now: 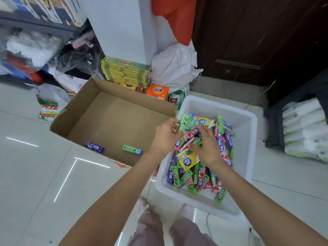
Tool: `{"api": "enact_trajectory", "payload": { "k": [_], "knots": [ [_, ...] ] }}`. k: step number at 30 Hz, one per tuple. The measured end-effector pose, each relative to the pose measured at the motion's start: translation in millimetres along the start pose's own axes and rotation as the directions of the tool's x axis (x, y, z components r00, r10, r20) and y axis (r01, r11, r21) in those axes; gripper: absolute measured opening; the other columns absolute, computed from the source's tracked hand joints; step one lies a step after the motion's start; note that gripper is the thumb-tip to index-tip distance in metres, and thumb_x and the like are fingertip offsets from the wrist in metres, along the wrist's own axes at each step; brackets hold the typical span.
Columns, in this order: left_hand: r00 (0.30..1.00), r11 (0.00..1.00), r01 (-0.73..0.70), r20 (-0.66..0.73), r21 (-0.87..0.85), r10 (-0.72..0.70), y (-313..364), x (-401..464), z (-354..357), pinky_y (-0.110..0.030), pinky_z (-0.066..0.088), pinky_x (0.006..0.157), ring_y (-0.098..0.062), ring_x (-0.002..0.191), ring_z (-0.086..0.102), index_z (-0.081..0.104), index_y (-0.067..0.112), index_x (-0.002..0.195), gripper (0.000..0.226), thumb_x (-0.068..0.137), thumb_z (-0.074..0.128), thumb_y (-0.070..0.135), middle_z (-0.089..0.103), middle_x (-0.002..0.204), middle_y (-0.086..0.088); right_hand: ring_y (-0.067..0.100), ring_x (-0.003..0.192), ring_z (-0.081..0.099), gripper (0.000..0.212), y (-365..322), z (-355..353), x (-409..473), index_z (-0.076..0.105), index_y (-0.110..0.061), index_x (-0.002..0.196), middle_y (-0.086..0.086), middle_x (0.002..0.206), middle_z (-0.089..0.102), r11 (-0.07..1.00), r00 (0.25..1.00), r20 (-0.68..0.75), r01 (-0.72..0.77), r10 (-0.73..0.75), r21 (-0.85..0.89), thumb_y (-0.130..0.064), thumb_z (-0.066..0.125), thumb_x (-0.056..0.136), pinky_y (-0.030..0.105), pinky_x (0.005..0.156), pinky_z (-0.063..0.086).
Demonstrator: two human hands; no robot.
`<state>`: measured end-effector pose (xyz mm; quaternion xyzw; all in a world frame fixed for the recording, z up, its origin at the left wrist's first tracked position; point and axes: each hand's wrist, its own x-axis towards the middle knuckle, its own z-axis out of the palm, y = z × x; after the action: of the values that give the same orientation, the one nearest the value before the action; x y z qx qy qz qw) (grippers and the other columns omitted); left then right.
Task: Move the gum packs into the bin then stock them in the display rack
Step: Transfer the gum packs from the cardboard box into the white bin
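The white rectangular plastic bin (248, 125) on the pale tiled floor (35, 174) is the landmark here, and nearly all the gum is already in it: a loose heap of green, purple, pink and yellow gum packs (200, 167) fills its middle. Both hands work over that heap. The left hand (165, 137) hovers above the bin's left rim with its fingers curled around a small bunch of packs, green and pink ends sticking out toward the centre. The right hand (206, 148) is lower, over the heap itself, its fingers bent down onto pink and green packs; whether they pinch or merely press I cannot tell. My guess is a handful is being set down or gathered.

Just left of the bin sits the open brown cardboard box (113, 114), almost emptied. Two packs lie on its floor: a purple gum pack (94, 147) at the near-left corner and a green gum pack (132, 150) nearer the bin, which reads "DOUBLEMINT". The same word shows on several green packs in the heap. A yellow pack (188, 159) under the hands carries blue Chinese characters. Beyond the box stands a stack of green and yellow flat cartons (126, 72). No display rack is identifiable, so stocking looks not yet begun.
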<state>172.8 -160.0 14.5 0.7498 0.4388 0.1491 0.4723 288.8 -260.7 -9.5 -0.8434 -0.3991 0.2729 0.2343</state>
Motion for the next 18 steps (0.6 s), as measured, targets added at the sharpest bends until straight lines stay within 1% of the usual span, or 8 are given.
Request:
{"api": "enact_trajectory", "payload": {
  "k": [2, 3, 6, 8, 9, 12, 14, 18],
  "knots": [
    [0.996, 0.999, 0.003, 0.088, 0.040, -0.006, 1, -1, 16, -0.027, 0.048, 0.082, -0.018, 0.087, 0.058, 0.057, 0.010, 0.120, 0.041, 0.083, 0.070, 0.022, 0.063, 0.104, -0.008, 0.020, 0.142, 0.020, 0.077, 7, -7, -4, 0.024, -0.012, 0.147, 0.006, 0.153, 0.024, 1.000, 0.999, -0.030, -0.017, 0.016, -0.016, -0.017, 0.068, 0.084, 0.030, 0.115, 0.019],
    [0.995, 0.997, -0.016, 0.102, 0.072, 0.009, -2, -2, 20, -0.026, 0.047, 0.084, -0.020, 0.091, 0.059, 0.056, 0.009, 0.121, 0.039, 0.085, 0.068, 0.021, 0.062, 0.109, -0.010, 0.020, 0.142, 0.020, 0.075, 9, -8, -5, 0.025, -0.012, 0.147, 0.006, 0.153, 0.024, 1.000, 0.999, -0.030, -0.016, 0.015, -0.021, -0.015, 0.067, 0.084, 0.029, 0.115, 0.019],
    [0.999, 0.983, -0.031, 0.015, 0.179, 0.029, -20, -8, 15, -0.021, 0.039, 0.082, -0.020, 0.103, 0.057, 0.056, 0.012, 0.121, 0.031, 0.090, 0.059, 0.017, 0.059, 0.118, -0.006, 0.018, 0.144, 0.015, 0.070, 5, -4, -6, 0.024, -0.013, 0.148, 0.004, 0.155, 0.021, 0.999, 0.999, 0.000, 0.040, -0.040, -0.031, -0.016, 0.062, 0.088, 0.026, 0.115, 0.013],
    [0.998, 0.968, 0.007, -0.057, 0.249, 0.007, -39, -11, 0, -0.023, 0.037, 0.086, -0.023, 0.107, 0.055, 0.058, 0.011, 0.121, 0.033, 0.089, 0.055, 0.008, 0.059, 0.119, -0.007, 0.014, 0.145, 0.008, 0.070, -3, 3, -6, 0.020, -0.013, 0.149, 0.000, 0.157, 0.014, 0.996, 0.995, 0.057, 0.082, -0.080, -0.033, -0.019, 0.058, 0.091, 0.022, 0.113, 0.008],
    [0.998, 0.955, 0.036, -0.058, 0.293, -0.019, -49, -12, -8, -0.025, 0.038, 0.090, -0.024, 0.108, 0.055, 0.057, 0.011, 0.122, 0.035, 0.087, 0.055, 0.006, 0.058, 0.121, -0.008, 0.012, 0.145, 0.006, 0.071, -8, 9, -5, 0.017, -0.014, 0.150, -0.002, 0.157, 0.010, 0.995, 0.991, 0.094, 0.093, -0.090, -0.025, -0.022, 0.057, 0.092, 0.021, 0.113, 0.008],
    [0.985, 0.901, 0.095, 0.090, 0.424, -0.146, -76, -15, -25, -0.028, 0.036, 0.101, -0.027, 0.118, 0.051, 0.052, 0.010, 0.129, 0.048, 0.083, 0.062, 0.007, 0.051, 0.132, -0.009, 0.011, 0.145, 0.002, 0.080, -23, 25, -3, 0.007, -0.014, 0.151, -0.005, 0.159, 0.000, 0.992, 0.973, 0.204, 0.120, -0.110, -0.034, -0.034, 0.057, 0.091, 0.024, 0.114, 0.009],
    [0.959, 0.854, 0.088, 0.189, 0.513, -0.212, -90, -13, -27, -0.029, 0.033, 0.106, -0.027, 0.126, 0.042, 0.045, 0.015, 0.136, 0.061, 0.080, 0.067, 0.015, 0.042, 0.141, -0.008, 0.012, 0.145, -0.001, 0.087, -30, 34, -1, 0.002, -0.014, 0.151, -0.004, 0.159, -0.006, 0.991, 0.961, 0.256, 0.126, -0.109, -0.053, -0.039, 0.059, 0.090, 0.025, 0.115, 0.008],
    [0.922, 0.727, 0.036, 0.257, 0.685, -0.288, -104, -6, -36, -0.040, 0.024, 0.114, -0.027, 0.141, 0.019, 0.026, 0.024, 0.145, 0.080, 0.079, 0.070, 0.034, 0.017, 0.154, -0.004, 0.013, 0.146, -0.004, 0.094, -33, 40, 0, -0.003, -0.014, 0.151, -0.005, 0.157, -0.014, 0.990, 0.957, 0.277, 0.116, -0.090, -0.078, -0.036, 0.063, 0.087, 0.028, 0.115, 0.014]
  ]
}}
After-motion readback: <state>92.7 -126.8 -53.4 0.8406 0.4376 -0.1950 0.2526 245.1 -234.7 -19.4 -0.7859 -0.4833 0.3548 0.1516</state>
